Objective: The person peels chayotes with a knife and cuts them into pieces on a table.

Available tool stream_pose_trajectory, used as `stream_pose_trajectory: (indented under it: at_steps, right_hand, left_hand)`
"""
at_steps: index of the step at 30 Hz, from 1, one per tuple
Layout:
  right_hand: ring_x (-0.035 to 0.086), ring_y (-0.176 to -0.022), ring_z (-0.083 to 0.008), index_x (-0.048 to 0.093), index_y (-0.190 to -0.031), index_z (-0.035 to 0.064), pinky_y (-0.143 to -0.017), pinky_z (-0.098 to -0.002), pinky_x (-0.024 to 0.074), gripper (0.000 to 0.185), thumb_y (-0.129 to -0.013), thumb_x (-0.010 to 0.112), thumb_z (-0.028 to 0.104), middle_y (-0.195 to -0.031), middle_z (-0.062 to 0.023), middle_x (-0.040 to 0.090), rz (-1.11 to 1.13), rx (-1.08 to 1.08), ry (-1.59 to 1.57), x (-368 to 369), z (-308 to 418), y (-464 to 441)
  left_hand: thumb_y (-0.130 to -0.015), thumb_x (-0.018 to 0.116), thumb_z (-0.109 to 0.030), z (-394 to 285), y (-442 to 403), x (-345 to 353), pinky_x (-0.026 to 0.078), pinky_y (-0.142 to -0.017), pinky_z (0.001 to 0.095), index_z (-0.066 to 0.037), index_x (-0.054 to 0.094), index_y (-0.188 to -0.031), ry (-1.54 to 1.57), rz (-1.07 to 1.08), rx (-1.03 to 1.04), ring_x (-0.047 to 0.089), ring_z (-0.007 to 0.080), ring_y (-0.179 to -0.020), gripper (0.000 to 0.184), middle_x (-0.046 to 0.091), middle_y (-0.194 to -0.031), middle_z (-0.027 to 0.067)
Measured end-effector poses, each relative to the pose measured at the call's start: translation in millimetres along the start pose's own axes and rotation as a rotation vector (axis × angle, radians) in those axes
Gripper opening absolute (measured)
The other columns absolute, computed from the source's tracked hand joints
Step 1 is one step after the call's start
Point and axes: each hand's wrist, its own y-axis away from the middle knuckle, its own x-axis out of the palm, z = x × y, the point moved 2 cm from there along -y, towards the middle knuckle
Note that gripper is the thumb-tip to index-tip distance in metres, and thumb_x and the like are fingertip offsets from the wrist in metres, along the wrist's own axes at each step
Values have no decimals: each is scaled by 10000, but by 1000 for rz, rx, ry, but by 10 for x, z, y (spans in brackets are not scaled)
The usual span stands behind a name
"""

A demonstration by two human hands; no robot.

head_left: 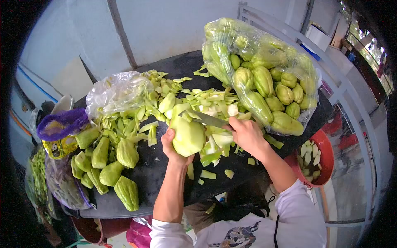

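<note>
A pale, largely peeled chayote (188, 136) is held above the dark table (153, 184), cupped in the curled fingers of the left hand (170, 149), seemingly so that it is steadied against the knife (210, 120), which is gripped at its handle end by the closed fingers of the right hand (247, 134), its blade angled over the upper end. Loose chayotes (126, 193) are grouped to the left, probably for easy reach; peelings (213, 99) are heaped just beyond the hands, and farther back, at right, whole chayotes are kept together by a clear bag (258, 76).
</note>
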Motion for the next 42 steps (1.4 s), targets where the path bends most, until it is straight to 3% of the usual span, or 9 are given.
stream_pose_trajectory:
  at_steps: [7, 11, 16, 19, 25, 31, 34, 38, 42]
  right_hand:
    - [640, -696, -426, 513, -854, 48, -597, -509, 503, 207, -888, 672, 175, -738, -185, 650, -74, -56, -38, -50, 187, -56]
    - [620, -738, -476, 500, -929, 39, -637, -549, 482, 140, -894, 619, 102, -757, -239, 637, 13, 88, -25, -7, -80, -126]
    - [638, -825, -474, 512, -1046, 25, -724, -569, 496, 216, -842, 577, 53, -816, -269, 651, 105, 200, -18, 44, -131, -56]
    - [593, -765, -500, 500, -936, 5, -669, -556, 455, 96, -882, 572, 41, -742, -263, 615, 12, 180, -89, 61, -123, -43]
    - [593, -778, -490, 527, -929, -10, -689, -533, 452, 138, -918, 583, 116, -749, -256, 613, -99, 199, -253, -187, 110, 15]
    - [636, -875, -453, 532, -991, -9, -796, -544, 488, 138, -928, 548, 113, -896, -289, 640, 105, 235, -88, -132, 90, 107]
    - [653, -636, -412, 518, -935, 47, -559, -513, 521, 133, -891, 614, 128, -761, -212, 652, 19, 60, -28, -95, 212, 117]
    - [633, -536, -334, 483, -839, 97, -476, -451, 520, 240, -901, 648, 260, -631, -120, 564, -151, -198, 129, -32, 447, 144]
    - [599, -499, -291, 489, -762, 93, -447, -407, 493, 271, -818, 730, 205, -612, -88, 534, -205, -277, 170, 16, 522, 83]
  left_hand:
    - [-761, 614, -458, 166, 10, -82, 557, -737, 360, -13, 464, -1326, 31, -9, -37, 643, 249, -892, 735, 610, -1085, 161]
    - [-765, 570, -572, 51, -27, 9, 579, -721, 474, -16, 467, -1349, 3, 141, -25, 662, 344, -940, 813, 615, -1154, 199]
    - [-763, 563, -569, 60, -67, -56, 537, -869, 444, -24, 461, -1380, 224, 55, -58, 618, 345, -1053, 829, 583, -1230, 218]
    - [-783, 542, -555, 33, -114, -111, 506, -915, 467, -36, 489, -1365, 291, 4, -47, 594, 343, -1092, 782, 584, -1241, 204]
    - [-853, 454, -503, 42, -162, -197, 476, -946, 503, -45, 509, -1354, 370, -116, -54, 584, 349, -1112, 681, 586, -1261, 181]
    - [-888, 429, -523, -15, -115, -69, 479, -947, 514, -44, 527, -1319, 281, -194, -117, 594, 355, -1109, 653, 604, -1236, 177]
    - [-886, 460, -509, 27, -124, -61, 489, -928, 523, -46, 569, -1237, 295, -288, -120, 622, 354, -1034, 591, 640, -1144, 159]
    - [-865, 506, -509, 93, -91, -66, 496, -917, 505, -65, 606, -1151, 360, -248, -158, 634, 324, -976, 537, 659, -1070, 137]
    - [-844, 531, -534, 131, -67, -5, 507, -906, 506, -69, 603, -1130, 435, -245, -213, 637, 325, -948, 551, 662, -1032, 137]
